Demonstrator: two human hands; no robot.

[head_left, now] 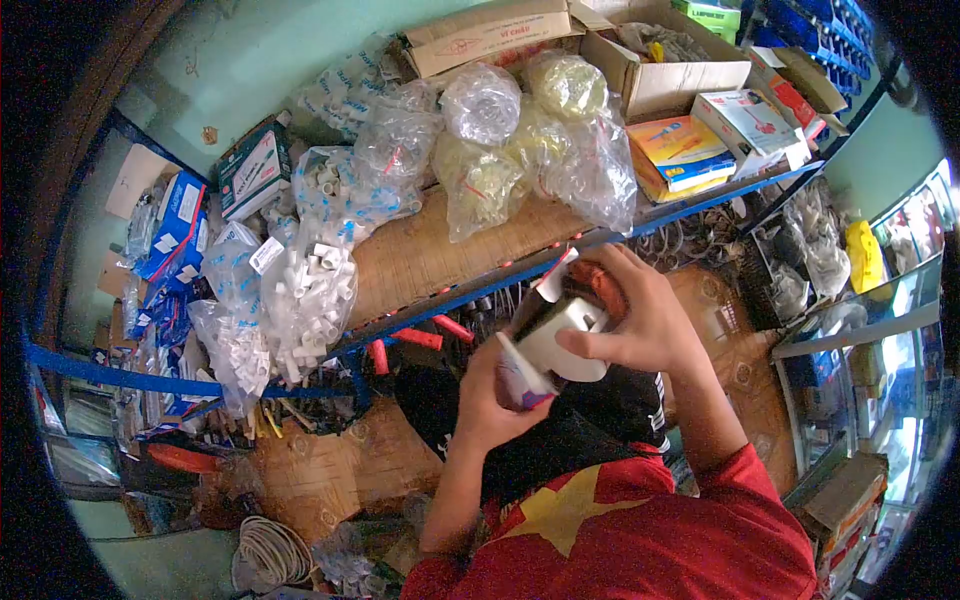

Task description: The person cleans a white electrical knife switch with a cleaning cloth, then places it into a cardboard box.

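Over my lap, my left hand (pixel 488 400) is closed around a small cardboard box (pixel 527 375) with white and purple sides. The box is tilted, its end flap up and a dark inside showing. On the other side, my right hand (pixel 640 315) grips a white piece with a rounded edge (pixel 568 350), the thumb pressed on its face. A reddish-orange part (pixel 598 288) shows beneath the right fingers. I cannot tell whether the white piece is part of the box or a separate thing. The two hands are close together, the box between them.
A wooden shelf (pixel 420 250) with a blue metal edge runs in front of me. It carries clear plastic bags (pixel 480 185), a bag of white pipe fittings (pixel 310 300) and several cartons (pixel 680 155). Red tubes (pixel 418 338) stick out below. A coiled cable (pixel 272 550) lies at lower left.
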